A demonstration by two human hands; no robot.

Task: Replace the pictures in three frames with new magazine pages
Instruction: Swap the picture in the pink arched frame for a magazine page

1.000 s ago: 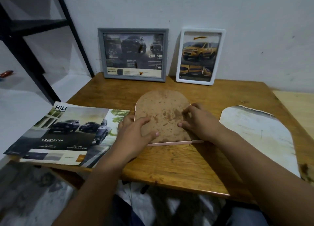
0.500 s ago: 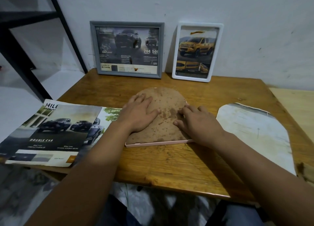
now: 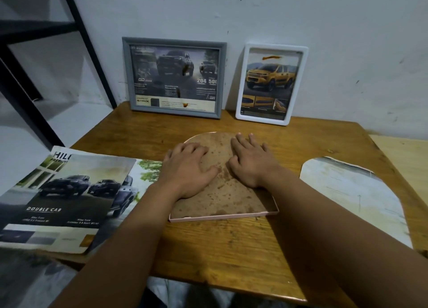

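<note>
Right hand (image 3: pixel 251 163) moved up the backing board (image 3: pixel 222 191), left hand (image 3: pixel 187 168) still flat

My hands (image 3: pixel 220 166) cover the middle of the backing board (image 3: pixel 222 196), so I can't see its clips. The magazine (image 3: pixel 62 198) runs off the left edge. The grey frame's (image 3: pixel 173 78) small print is too blurred to read.

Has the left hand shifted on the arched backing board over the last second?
Yes. The left hand has slid from the lower left edge of the backing board up toward its curved top, nearer the grey frame, and lies flat.
</note>
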